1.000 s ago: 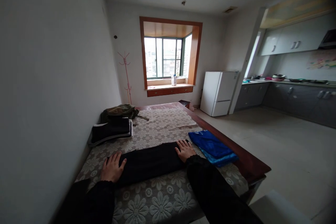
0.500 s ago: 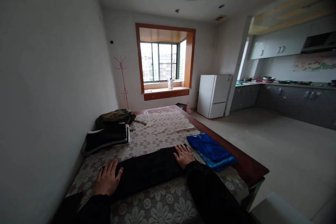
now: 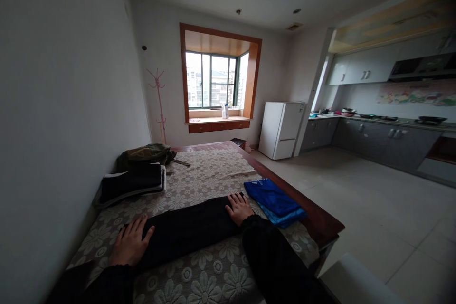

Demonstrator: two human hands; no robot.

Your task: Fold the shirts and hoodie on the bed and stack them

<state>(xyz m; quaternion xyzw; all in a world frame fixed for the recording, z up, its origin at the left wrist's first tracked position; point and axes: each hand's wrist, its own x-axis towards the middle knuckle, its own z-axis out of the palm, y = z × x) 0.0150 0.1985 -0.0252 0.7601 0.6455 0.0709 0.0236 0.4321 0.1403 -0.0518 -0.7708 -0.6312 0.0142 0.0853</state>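
Observation:
A folded black garment [image 3: 188,230] lies flat as a long strip across the flower-patterned cover [image 3: 203,289]; which kind of garment it is I cannot tell. My left hand [image 3: 131,241] rests on its left end, fingers stretched out. On its right end lies my right hand [image 3: 239,208], palm down with the fingers spread. Just right of that hand is a folded blue garment [image 3: 272,198] with a lighter blue layer beneath. Black sleeves cover both my forearms.
Folded black-and-white clothes [image 3: 131,183] and an olive backpack [image 3: 144,156] lie by the wall. The table's wooden edge [image 3: 317,221] runs along the right. Beyond stand a pink coat rack [image 3: 159,99] and a white fridge [image 3: 278,128]. A pale seat-like surface [image 3: 356,280] is at lower right.
The view has turned slightly right, so everything sits further left in the picture. Both hands stay flat on the black garment, which looks the same.

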